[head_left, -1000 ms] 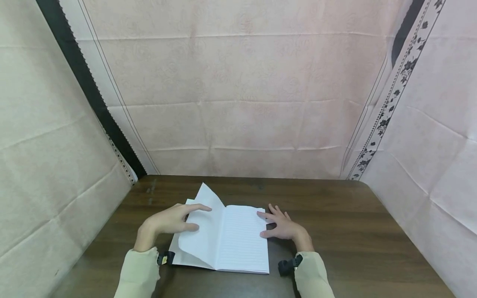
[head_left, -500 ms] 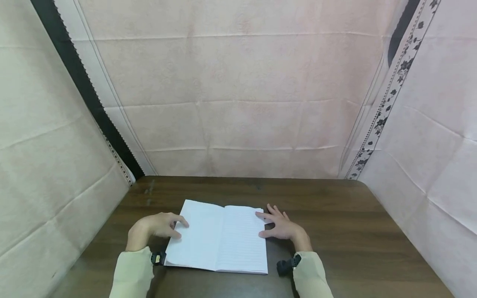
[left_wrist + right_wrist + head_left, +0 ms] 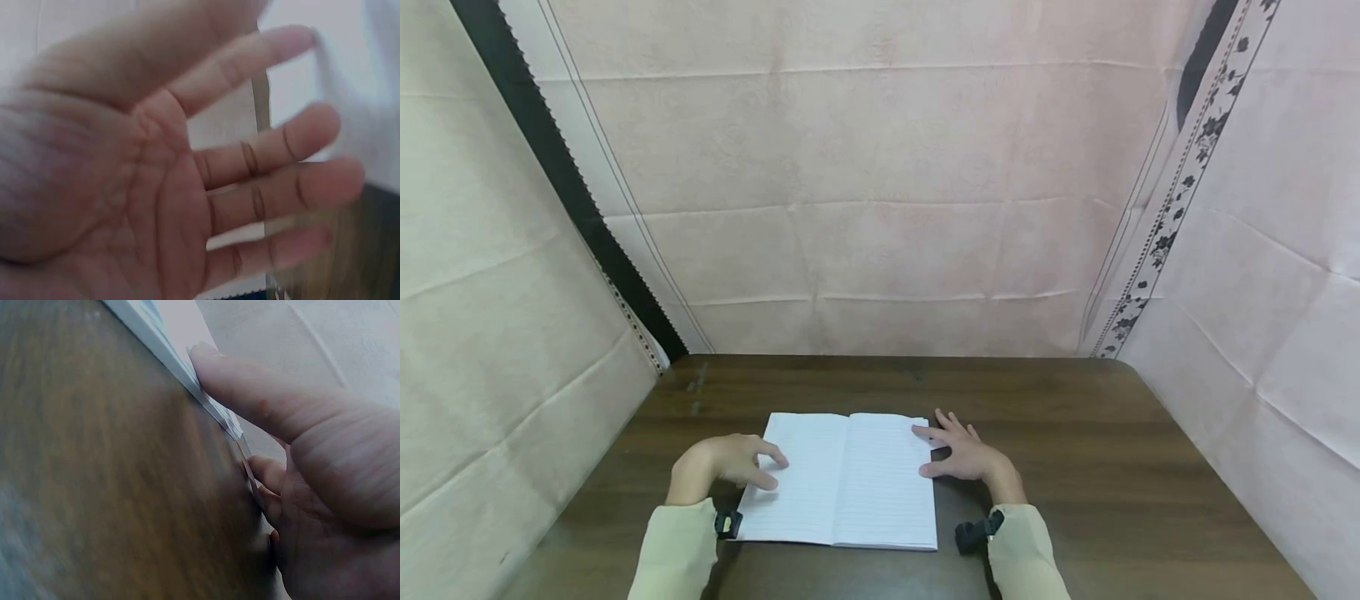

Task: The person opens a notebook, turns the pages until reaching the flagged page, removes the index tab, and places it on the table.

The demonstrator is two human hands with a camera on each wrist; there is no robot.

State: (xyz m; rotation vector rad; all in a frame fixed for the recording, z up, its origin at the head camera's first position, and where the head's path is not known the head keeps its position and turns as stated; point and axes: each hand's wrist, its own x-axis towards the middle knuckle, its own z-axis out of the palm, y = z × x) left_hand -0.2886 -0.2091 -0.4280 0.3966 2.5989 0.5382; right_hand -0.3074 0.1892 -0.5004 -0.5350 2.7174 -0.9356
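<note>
An open notebook (image 3: 882, 487) with white lined pages lies flat on the brown table. Over the outer edge of its left page is my left hand (image 3: 726, 462), thumb and forefinger reaching above the paper. In the left wrist view the palm faces the camera with loosely spread fingers (image 3: 281, 140), and nothing is held; whether they touch the page I cannot tell. My right hand (image 3: 967, 458) rests at the right edge of the notebook, fingers spread. In the right wrist view its thumb (image 3: 240, 381) lies on the page edges (image 3: 178, 365).
The wooden table (image 3: 1112, 467) extends around the notebook on all sides. Pale cloth sheets (image 3: 880, 183) hang behind it and at both sides. A dark band (image 3: 580, 183) runs down at the left, and a floral border (image 3: 1180, 192) at the right.
A raised leaf under my left hand has come down flat onto the left side. The left hand moved left with it, then slightly back right. My right hand has stayed in place.
</note>
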